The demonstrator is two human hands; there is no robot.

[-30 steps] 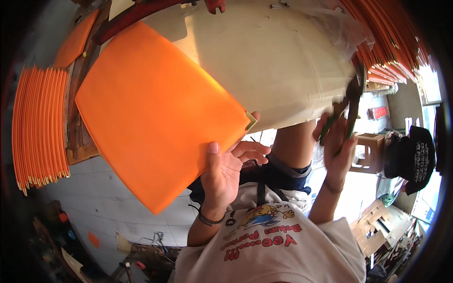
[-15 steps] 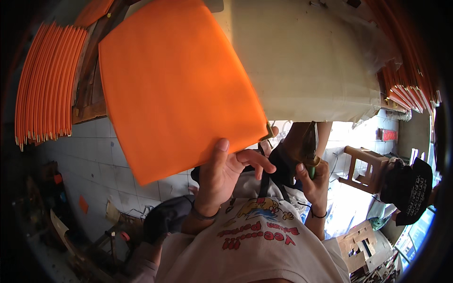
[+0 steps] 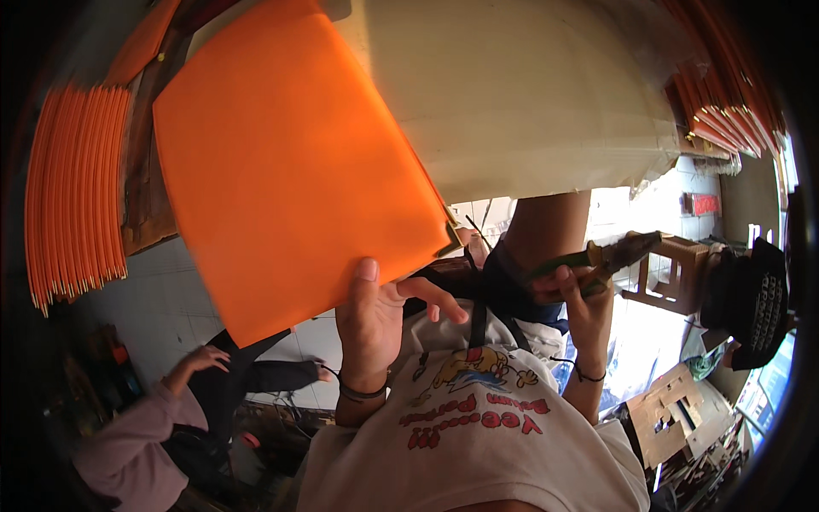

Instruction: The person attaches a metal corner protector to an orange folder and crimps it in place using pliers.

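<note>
My left hand point(image 3: 371, 324) grips the near edge of a large orange folder point(image 3: 290, 162), thumb on top and the other fingers partly beneath it. The folder is tilted, its far part over the table. A brass-coloured metal corner piece point(image 3: 450, 242) sits on its near right corner. Apart from the folder, to the right, my right hand point(image 3: 589, 316) is closed around a pair of pliers point(image 3: 630, 250) with green handles. The pliers' jaws point right; whether they are parted is hard to see.
A cream sheet covers the table point(image 3: 520, 102). Upright orange folders point(image 3: 77, 196) stand packed at the left, with more folders point(image 3: 725, 119) at the right. A wooden stool point(image 3: 670, 282) and a person's dark cap point(image 3: 759, 299) are at right. Another person's pink sleeve point(image 3: 141, 448) shows lower left.
The pliers have swung from pointing up to pointing right. The folder and my left hand have shifted slightly left. At lower left, a person in pink has come further into view.
</note>
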